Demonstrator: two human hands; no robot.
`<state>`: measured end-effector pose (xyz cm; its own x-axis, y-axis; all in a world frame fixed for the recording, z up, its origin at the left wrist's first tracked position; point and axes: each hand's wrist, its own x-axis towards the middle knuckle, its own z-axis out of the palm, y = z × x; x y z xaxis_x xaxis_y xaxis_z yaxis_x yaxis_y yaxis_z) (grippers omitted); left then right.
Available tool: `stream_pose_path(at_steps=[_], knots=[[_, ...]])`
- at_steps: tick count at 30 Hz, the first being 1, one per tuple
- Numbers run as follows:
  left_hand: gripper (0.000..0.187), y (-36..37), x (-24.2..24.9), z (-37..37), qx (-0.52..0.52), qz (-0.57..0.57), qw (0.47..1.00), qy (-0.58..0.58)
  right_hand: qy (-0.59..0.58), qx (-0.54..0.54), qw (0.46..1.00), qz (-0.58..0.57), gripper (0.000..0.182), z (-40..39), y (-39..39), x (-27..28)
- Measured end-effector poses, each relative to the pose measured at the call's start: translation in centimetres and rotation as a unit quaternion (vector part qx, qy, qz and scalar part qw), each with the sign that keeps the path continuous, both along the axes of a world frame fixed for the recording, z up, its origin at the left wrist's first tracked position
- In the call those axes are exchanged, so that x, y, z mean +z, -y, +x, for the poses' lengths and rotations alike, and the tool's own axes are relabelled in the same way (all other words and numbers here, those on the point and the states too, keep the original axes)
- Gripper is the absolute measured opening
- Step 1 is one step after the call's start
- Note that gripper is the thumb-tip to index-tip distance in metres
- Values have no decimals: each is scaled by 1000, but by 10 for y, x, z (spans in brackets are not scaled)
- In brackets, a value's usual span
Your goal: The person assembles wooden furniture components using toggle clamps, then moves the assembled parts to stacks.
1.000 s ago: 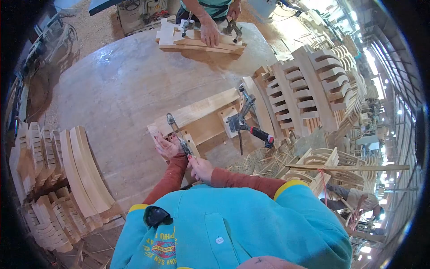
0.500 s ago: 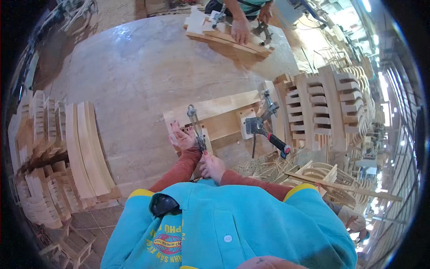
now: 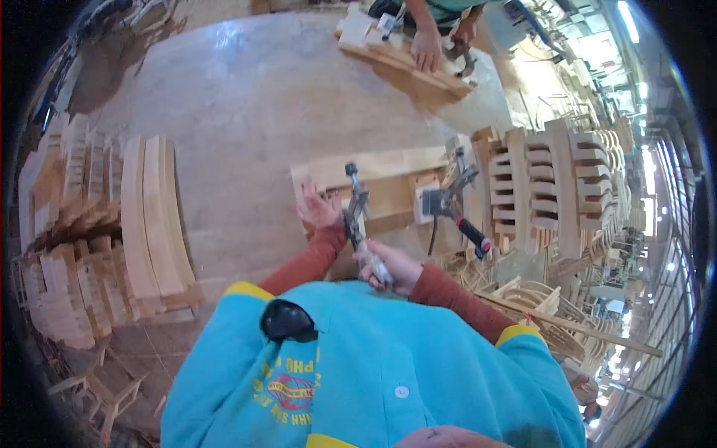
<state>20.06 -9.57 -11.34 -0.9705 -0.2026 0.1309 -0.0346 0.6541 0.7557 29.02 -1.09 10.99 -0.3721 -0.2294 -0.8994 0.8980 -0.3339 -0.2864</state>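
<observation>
My right hand (image 3: 390, 266) is closed around the handle of a metal toggle clamp (image 3: 355, 209), low and close to my shirt. The clamp's rubber-tipped arm reaches up over a wooden jig. Left of the clamp, my left hand (image 3: 321, 206) is open, palm up with fingers spread, near the end of a pale wooden board (image 3: 381, 164) lying in the jig. At the jig's right end stands a second metal clamp (image 3: 461, 168). Below that is a black tool with a red-and-black grip (image 3: 472, 234).
Across the table (image 3: 216, 97), a co-worker's hand (image 3: 426, 51) rests on another wooden piece (image 3: 403, 66). Curved wooden parts (image 3: 153, 216) are stacked at left. More slatted stacks (image 3: 556, 187) stand at right, with wooden frames (image 3: 538, 302) below them.
My right hand has pulled the clamp's handle down towards my body, and the clamp arm looks raised off the board. My left hand stays beside the clamp, fingers more spread. The view has shifted slightly.
</observation>
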Motion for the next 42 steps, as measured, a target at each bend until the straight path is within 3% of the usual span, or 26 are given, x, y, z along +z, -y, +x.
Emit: stream_pose_path(at_steps=[2, 4, 6, 9, 12, 13, 15, 17, 19, 23, 26, 27, 30, 34, 37, 39, 40, 41, 42], knots=[[76, 13, 29, -2, -30, 45, 997, 63, -42, 40, 998, 38, 51, 9, -4, 20], [81, 30, 46, -11, -50, 38, 995, -72, -101, -3, 990, 97, 51, 28, -17, 22], [83, 45, 93, -42, -118, -83, 979, -145, -148, -31, 979, 139, 52, 37, -34, 24], [85, 31, 131, -93, -314, -253, 914, -41, -174, -35, 970, 164, 50, 57, -48, 27], [66, 1, 113, -115, -464, -318, 826, 43, -215, -5, 963, 160, 45, 65, -40, 18], [52, -7, 109, -122, -492, -264, 823, 104, -239, 8, 960, 142, 44, 68, -37, 12], [64, -9, 105, -134, -503, -249, 820, 112, -237, 14, 965, 115, 41, 68, -26, 15], [71, -2, 132, -140, -508, -254, 817, 92, -244, 37, 961, 124, 40, 71, -27, 17], [71, 24, 189, -137, -511, -285, 809, 54, -250, 38, 958, 135, 40, 77, -25, 17], [77, 114, 192, -134, -391, -172, 899, 93, -278, -14, 952, 123, 39, 78, -40, -1], [77, 195, 148, -116, -305, 49, 935, 176, -252, -7, 961, 114, 42, 68, -43, -4], [73, 213, 157, -101, -289, 160, 919, 214, -255, 0, 962, 98, 45, 64, -41, -9], [66, 253, 168, -66, -213, 302, 899, 235, -261, 31, 963, 57, 50, 48, -35, -16], [61, 298, 156, -42, -174, 421, 846, 275, -290, 97, 948, 90, 54, 30, -30, -19], [64, 300, 153, -21, -108, 319, 933, 125, -287, 101, 948, 95, 55, 20, -24, -7], [66, 301, 177, -11, -7, 56, 992, 109, -271, 110, 954, 62, 48, 13, -24, 5], [67, 305, 189, -7, 47, -79, 990, 103, -261, 115, 957, 45, 44, 14, -24, 8], [68, 320, 186, -7, 95, -109, 985, 94, -278, 59, 956, 80, 45, 18, -19, -6], [69, 325, 179, -9, 128, -133, 979, 89, -269, 79, 956, 82, 45, 18, -19, -3]])
